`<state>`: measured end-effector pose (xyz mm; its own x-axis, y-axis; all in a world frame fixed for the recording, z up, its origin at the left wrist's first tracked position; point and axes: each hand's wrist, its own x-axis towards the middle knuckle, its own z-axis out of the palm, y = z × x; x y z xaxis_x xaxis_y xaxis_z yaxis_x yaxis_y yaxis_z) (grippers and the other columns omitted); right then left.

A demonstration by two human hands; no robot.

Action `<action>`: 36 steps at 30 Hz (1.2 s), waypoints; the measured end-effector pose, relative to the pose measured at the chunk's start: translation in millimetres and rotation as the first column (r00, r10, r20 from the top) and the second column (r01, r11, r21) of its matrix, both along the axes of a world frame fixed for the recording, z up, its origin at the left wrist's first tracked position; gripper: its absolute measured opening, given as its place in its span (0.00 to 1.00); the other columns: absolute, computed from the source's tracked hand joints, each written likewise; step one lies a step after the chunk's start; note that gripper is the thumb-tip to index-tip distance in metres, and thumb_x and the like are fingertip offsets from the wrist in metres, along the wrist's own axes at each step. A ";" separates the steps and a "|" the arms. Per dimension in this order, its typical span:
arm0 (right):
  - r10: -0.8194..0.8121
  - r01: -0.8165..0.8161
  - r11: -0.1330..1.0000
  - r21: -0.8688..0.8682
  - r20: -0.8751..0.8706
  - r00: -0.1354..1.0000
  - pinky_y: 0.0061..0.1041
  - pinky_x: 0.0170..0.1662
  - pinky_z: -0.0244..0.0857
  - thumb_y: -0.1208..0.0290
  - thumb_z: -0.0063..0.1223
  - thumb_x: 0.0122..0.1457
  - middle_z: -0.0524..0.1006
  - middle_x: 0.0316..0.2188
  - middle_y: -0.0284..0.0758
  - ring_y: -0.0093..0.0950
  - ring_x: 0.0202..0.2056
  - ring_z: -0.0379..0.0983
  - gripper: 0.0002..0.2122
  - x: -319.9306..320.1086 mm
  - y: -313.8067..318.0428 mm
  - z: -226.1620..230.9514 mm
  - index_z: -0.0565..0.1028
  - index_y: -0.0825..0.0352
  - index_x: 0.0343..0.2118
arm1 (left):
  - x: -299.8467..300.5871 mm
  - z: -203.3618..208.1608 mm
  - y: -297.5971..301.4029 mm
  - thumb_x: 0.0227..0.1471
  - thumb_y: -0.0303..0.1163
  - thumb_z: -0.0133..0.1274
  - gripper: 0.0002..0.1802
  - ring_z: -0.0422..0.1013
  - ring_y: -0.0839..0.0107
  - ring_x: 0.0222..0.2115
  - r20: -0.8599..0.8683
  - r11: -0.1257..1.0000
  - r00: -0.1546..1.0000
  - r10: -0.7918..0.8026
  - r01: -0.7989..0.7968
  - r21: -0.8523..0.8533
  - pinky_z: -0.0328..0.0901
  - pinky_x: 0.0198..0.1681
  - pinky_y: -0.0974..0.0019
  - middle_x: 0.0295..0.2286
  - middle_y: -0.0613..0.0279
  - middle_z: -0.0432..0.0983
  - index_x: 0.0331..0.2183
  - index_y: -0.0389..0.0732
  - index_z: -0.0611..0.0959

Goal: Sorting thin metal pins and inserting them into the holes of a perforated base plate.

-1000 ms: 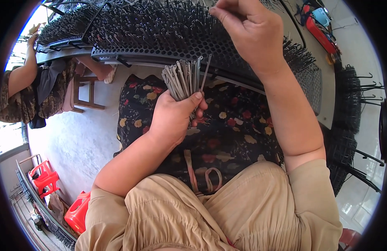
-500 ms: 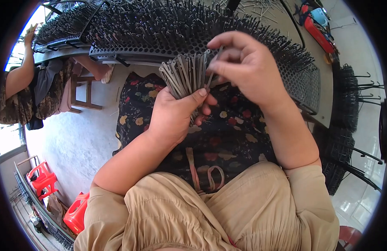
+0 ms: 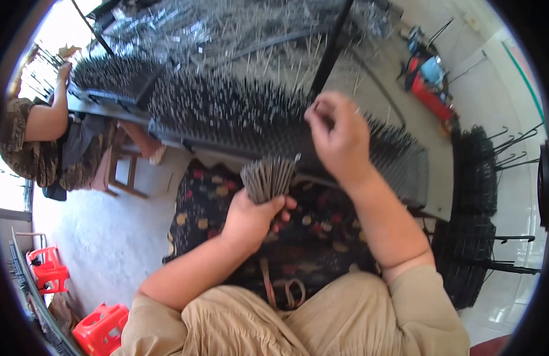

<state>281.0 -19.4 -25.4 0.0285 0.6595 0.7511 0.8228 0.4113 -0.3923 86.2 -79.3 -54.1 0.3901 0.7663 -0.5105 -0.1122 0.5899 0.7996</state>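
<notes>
Head view: left hand (image 3: 246, 218) clasps grey strips (image 3: 267, 180) (blurred, any lettering illegible)

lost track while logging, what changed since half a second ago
The right hand moved forward, away from the grey strips, toward the perforated rack; whether it holds one is unclear. The view tipped up. The left hand still grips the strips.
</notes>
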 end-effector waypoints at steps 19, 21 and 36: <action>0.062 -0.138 0.948 -0.287 -0.259 0.964 0.24 0.31 0.67 0.79 0.62 0.48 0.77 0.25 0.31 0.24 0.27 0.72 0.07 -22.3 -51.0 20.0 0.76 0.69 0.31 | -2.8 3.4 -9.4 0.56 0.24 0.51 0.02 0.71 0.75 0.23 0.158 0.996 0.985 0.074 -0.080 0.035 0.65 0.20 0.71 0.25 0.62 0.76 0.33 0.37 0.77; -0.022 -0.318 0.789 -0.526 -0.541 0.841 0.16 0.26 0.65 0.77 0.61 0.53 0.76 0.26 0.29 0.14 0.24 0.70 0.07 -24.7 -60.3 11.8 0.74 0.71 0.34 | -2.9 6.6 -10.6 0.56 0.24 0.51 0.02 0.71 0.75 0.23 0.188 0.993 0.977 0.104 -0.113 0.040 0.65 0.20 0.71 0.25 0.62 0.76 0.34 0.38 0.77; -0.058 -0.107 0.962 -0.252 -0.570 0.819 0.14 0.26 0.62 0.82 0.58 0.52 0.76 0.26 0.35 0.17 0.23 0.69 0.22 11.4 -30.7 2.4 0.61 0.70 0.47 | 3.0 -6.2 -14.4 0.55 0.24 0.51 0.02 0.70 0.76 0.21 0.104 0.996 0.990 0.091 -0.090 -0.017 0.64 0.19 0.73 0.25 0.60 0.77 0.33 0.37 0.76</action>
